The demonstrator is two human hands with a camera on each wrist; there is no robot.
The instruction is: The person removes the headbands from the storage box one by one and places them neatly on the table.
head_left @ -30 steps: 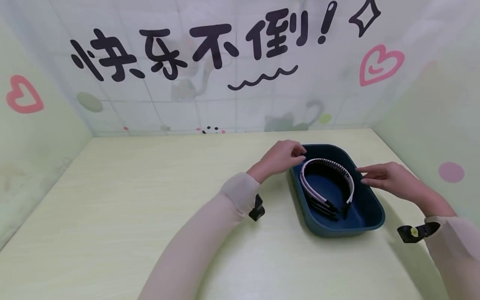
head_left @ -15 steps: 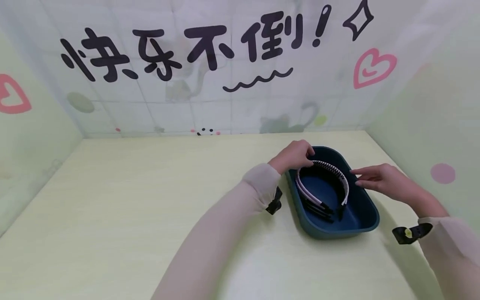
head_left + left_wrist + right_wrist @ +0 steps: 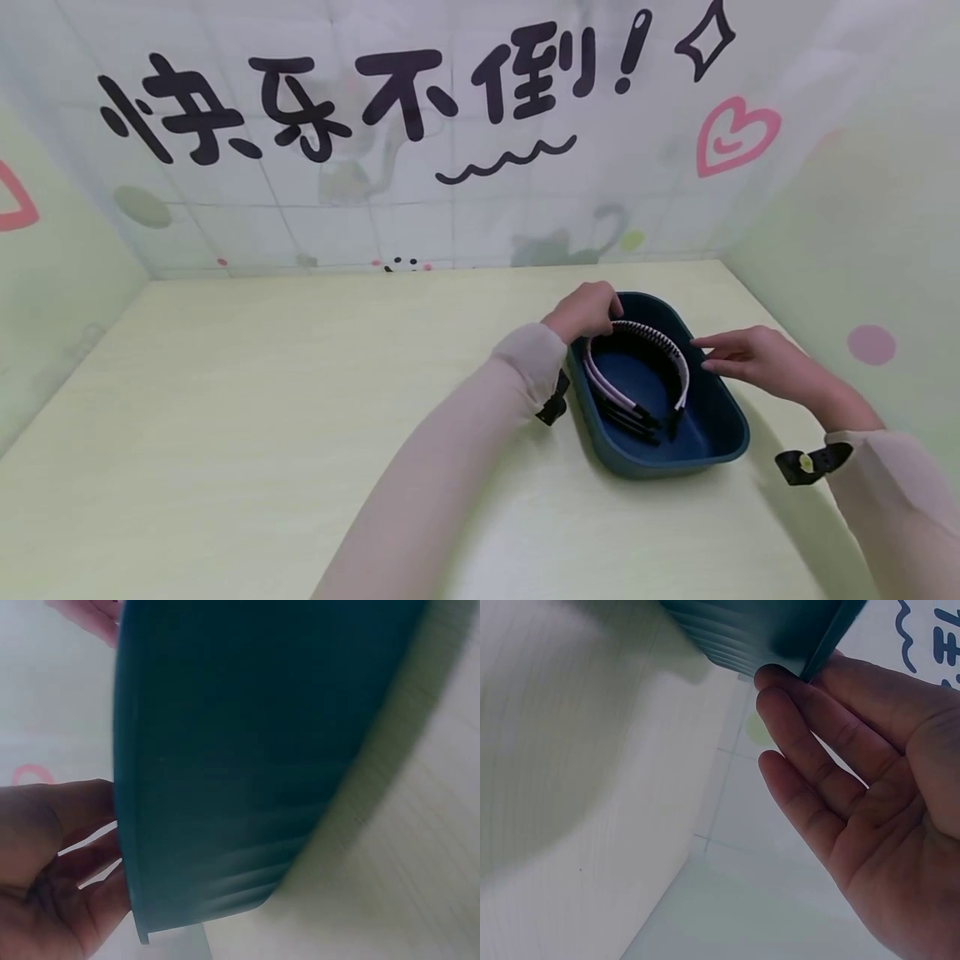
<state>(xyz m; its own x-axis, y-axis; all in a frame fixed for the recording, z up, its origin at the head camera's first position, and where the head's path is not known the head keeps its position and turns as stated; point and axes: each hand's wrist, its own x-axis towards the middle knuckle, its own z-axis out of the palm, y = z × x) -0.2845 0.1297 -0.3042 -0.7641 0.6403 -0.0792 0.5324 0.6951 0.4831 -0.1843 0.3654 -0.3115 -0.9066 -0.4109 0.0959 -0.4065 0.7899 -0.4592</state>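
Observation:
A dark blue plastic bin (image 3: 622,467) stands on the right side of the table. In it several headbands lie nested together, among them a black-and-white wrapped headband (image 3: 678,364) and a pale lilac one (image 3: 609,385), with black ends toward me. My left hand (image 3: 585,310) reaches over the bin's far left rim, its fingertips at the top of the headband arcs. In the left wrist view the rim hides the left fingertips (image 3: 56,862). My right hand (image 3: 765,360) pinches the right rim lightly, a fingertip on the outer wall in the right wrist view.
The pale wooden table (image 3: 315,417) extends left of the bin. A printed back wall (image 3: 465,225) and side walls (image 3: 862,250) enclose it. Black straps (image 3: 813,462) circle both sleeves.
My left hand has moved from the bin's left rim inward to the tops of the headbands. My right hand stays at the right rim, and the whole view has shifted slightly.

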